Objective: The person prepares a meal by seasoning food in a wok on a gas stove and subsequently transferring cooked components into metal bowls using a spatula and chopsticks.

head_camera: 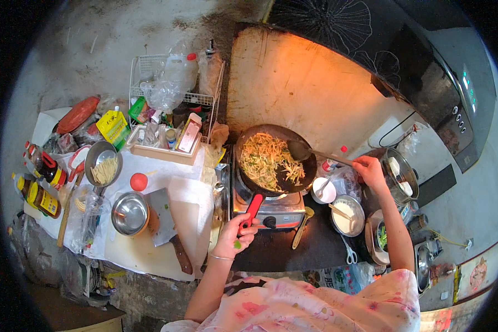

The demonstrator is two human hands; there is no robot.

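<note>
My left hand (235, 234) grips the red-and-black handle (254, 209) of a dark wok (282, 132). Shredded vegetables (263, 162), orange, pale and green, cover much of the wok's inside. A green scrap sticks near the wrist, above a bangle. My right hand (371, 172) holds the long handle of a spatula (299, 150), whose dark blade rests inside the wok at its right, against the food. Beneath the wok stands a steel gas stove (290, 203) with a black knob on its front.
Left of the stove, a cleaver (164, 220) lies on a cutting board (124, 253) beside a steel bowl (130, 212). To the right stand a white bowl (323, 189), a bowl of pale batter (348, 218) with chopsticks, scissors (350, 251) and a steamer pot (415, 184). A range hood (423, 70) overhangs.
</note>
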